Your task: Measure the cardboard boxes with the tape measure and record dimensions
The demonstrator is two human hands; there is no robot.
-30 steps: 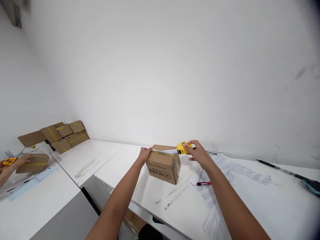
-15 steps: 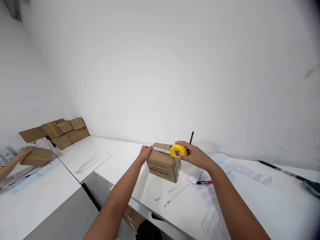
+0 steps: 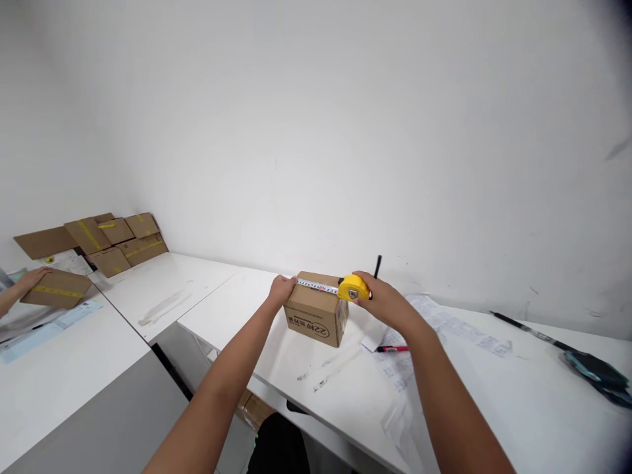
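A brown cardboard box [image 3: 315,322] with dark printing on its front stands on the white table. Across its top runs the white blade [image 3: 318,286] of a tape measure. My left hand [image 3: 283,290] pinches the blade's end at the box's left edge. In my right hand [image 3: 382,299] is the tape measure's yellow case [image 3: 352,288], held at the right edge of the box top. A thin black stick-like piece [image 3: 378,266] juts up behind my right hand; I cannot tell whether it is a pen or a strap.
Printed papers [image 3: 461,332] and a red-and-black pen [image 3: 392,349] lie to the right, with a dark, long-handled tool [image 3: 536,334] farther over. At left, another person's hand [image 3: 33,277] touches a flat carton [image 3: 56,289]; several cartons [image 3: 116,232] lean against the wall.
The view has shifted slightly, so the scene sits a little farther left and higher. Both hands keep their hold, and the blade still lies across the box.
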